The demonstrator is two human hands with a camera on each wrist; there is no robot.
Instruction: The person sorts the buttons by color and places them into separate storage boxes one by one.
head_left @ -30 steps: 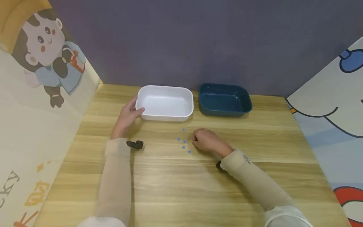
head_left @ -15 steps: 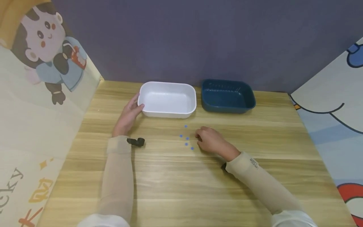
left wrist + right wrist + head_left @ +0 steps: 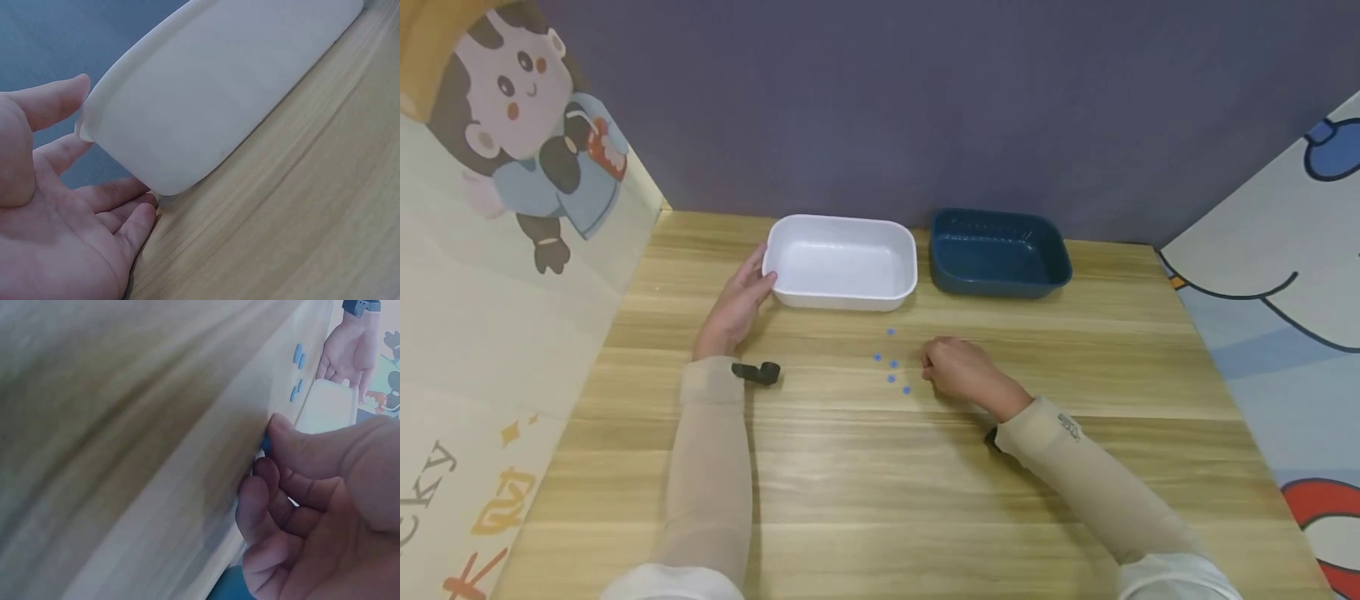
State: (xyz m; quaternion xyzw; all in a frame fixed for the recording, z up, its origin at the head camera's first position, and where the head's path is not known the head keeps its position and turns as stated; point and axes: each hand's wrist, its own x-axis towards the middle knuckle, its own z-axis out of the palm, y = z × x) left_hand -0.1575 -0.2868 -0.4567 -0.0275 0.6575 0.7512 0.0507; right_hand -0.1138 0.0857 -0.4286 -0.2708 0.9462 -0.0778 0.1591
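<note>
My left hand (image 3: pixel 733 308) rests at the left end of the white plastic basin (image 3: pixel 846 262), thumb on its rim. In the left wrist view, the fingers (image 3: pixel 112 194) are relaxed and lie along the basin's outer side and under its corner. To the right, my right hand (image 3: pixel 958 367) is low over the table with curled fingers. The right wrist view shows a small blue piece (image 3: pixel 266 442) at the thumb tip, apparently pinched against the index finger and mostly hidden. Several small blue pieces (image 3: pixel 891 379) lie loose on the wood just left of this hand.
A dark teal basin (image 3: pixel 1000 254) stands right of the white one, both close to the grey-purple back wall (image 3: pixel 865 108). Printed cartoon panels enclose the wooden table (image 3: pixel 850 483) on both sides. Black wrist cameras (image 3: pixel 760 373) stick out from the cuffs.
The right hand's fingertips parted slightly half a second ago and are together again now. The head view has shifted a little. The left hand and both basins keep their places.
</note>
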